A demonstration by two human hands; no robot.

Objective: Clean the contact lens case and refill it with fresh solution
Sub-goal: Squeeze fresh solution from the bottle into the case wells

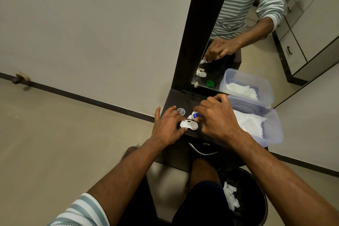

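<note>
Seen from above, at a narrow dark bench set against a mirror. White contact lens case, both wells uncovered, flat near the front edge of the bench, between the two hands. Left hand laid beside and partly over the left end of the case, fingers fairly straight and spread, thumb touching the case's near rim (steadying, not clenching). Right hand curled around a small solution bottle with a blue label, tilted with its white nozzle pointing left and down, tip just above the far edge of the case; fingers wrapped on the bottle body, most of it hidden under the hand. Small clear round cap lying on the bench just beyond the left hand's fingertips. Translucent plastic box to the right, at the bench's right end, holding white tissue. Curved metal drawer handle below the bench front. Black bin on the floor, near right, with crumpled white tissue inside. Striped sleeve at the near left edge. Green cap visible in the mirror only.
</note>
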